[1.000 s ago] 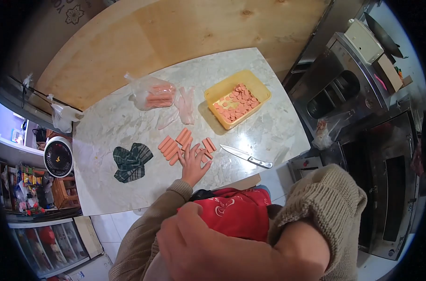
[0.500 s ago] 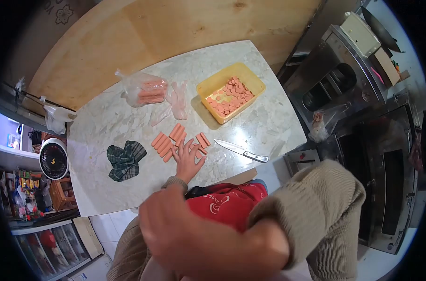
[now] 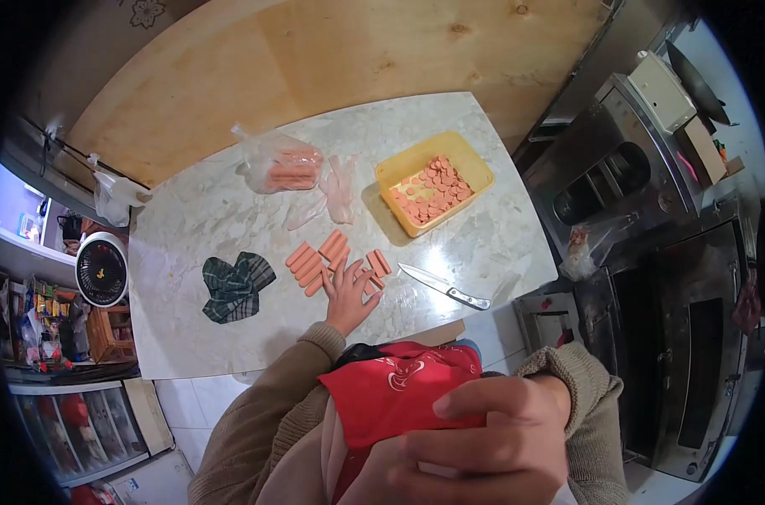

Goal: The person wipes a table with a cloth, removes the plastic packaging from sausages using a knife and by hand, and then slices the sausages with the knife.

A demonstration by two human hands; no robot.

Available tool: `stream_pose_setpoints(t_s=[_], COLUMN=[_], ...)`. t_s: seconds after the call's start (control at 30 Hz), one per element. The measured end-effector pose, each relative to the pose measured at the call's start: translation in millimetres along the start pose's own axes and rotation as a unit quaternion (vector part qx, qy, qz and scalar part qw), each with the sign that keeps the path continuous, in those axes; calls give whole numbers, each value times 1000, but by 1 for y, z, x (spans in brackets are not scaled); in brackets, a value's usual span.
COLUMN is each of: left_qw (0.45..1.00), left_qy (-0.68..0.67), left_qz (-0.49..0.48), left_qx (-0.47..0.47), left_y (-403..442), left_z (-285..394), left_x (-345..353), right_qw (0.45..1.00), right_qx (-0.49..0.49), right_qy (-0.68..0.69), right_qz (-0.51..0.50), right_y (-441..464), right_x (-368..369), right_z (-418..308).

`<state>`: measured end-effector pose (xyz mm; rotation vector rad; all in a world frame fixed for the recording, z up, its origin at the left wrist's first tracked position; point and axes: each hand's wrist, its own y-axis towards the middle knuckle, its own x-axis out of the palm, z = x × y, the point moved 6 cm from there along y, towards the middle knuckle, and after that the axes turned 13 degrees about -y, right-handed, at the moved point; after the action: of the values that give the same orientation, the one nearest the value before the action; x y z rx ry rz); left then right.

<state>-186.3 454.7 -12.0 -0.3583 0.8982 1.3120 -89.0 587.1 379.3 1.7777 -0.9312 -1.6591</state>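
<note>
My left hand [image 3: 346, 299] lies on the table with its fingers spread, fingertips at the edge of the cut sausage pieces [image 3: 305, 263]. A few more short pieces [image 3: 377, 263] lie just right of those fingers. My right hand [image 3: 500, 438] is raised close to the camera above my lap, fingers loosely bent and apart, and nothing shows in it. A knife [image 3: 437, 284] with a dark handle rests on the table to the right of the sausages. Behind it stands a yellow plastic container [image 3: 391, 179] with many thin sausage slices [image 3: 439, 185] inside.
A clear bag of sausages [image 3: 291, 168] and a crumpled pinkish plastic wrapper [image 3: 338, 192] lie at the back of the marble-patterned table [image 3: 180, 353]. A dark green plaid cloth [image 3: 235, 288] sits at left. A fan [image 3: 101, 269] stands beyond the left edge, metal kitchen equipment [image 3: 618, 168] at right.
My right hand has swung from in front of my left forearm to the lower right. My left hand stays by the sausages. The whole view has shifted slightly.
</note>
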Motion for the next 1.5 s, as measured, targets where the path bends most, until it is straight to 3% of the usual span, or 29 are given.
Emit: stream_pose_setpoints(t_s=[0.47, 0.6, 0.7, 0.77, 0.83, 0.87, 0.9, 1.03, 1.3, 1.5], left_qw=[1000, 1000, 1000, 1000, 1000, 1000, 1000, 999, 999, 999], left_qy=[-11, -6, -4, -3, 4, 6, 7, 14, -24, -21], left_qz=[2, 7, -6, -12, -1, 5, 11, 31, 26, 38], left_qx=[-4, -3, -9, -9, -6, -5, -4, 1, 1, 3], left_y=[-1, -1, -1, 2, 2, 2, 2, 3, 2, 3], left_z=[1, 0, -2, 3, 7, 8, 11, 14, 8, 5], left_x=[0, 1, -2, -1, -7, -9, -10, -12, -7, -7], right_qw=[999, 974, 991, 966, 979, 960, 903, 827, 789, 793], right_qx=[-2, 118, -13, 49, 116, 189, 273, 462, 560, 518], right_qy=[49, 170, -131, -153, -45, -84, -156, -125, -83, -112], right_qz=[-12, -93, -33, -205, -164, -190, -293, -295, -239, -300], right_y=[0, 6, -2, -16, -48, -74, -103, -219, -246, -245], right_x=[10, 25, 41, 81, 111, 134, 157, 210, 246, 260], right_z=[-2, 8, 2, 19, 67, 94, 123, 184, 188, 196])
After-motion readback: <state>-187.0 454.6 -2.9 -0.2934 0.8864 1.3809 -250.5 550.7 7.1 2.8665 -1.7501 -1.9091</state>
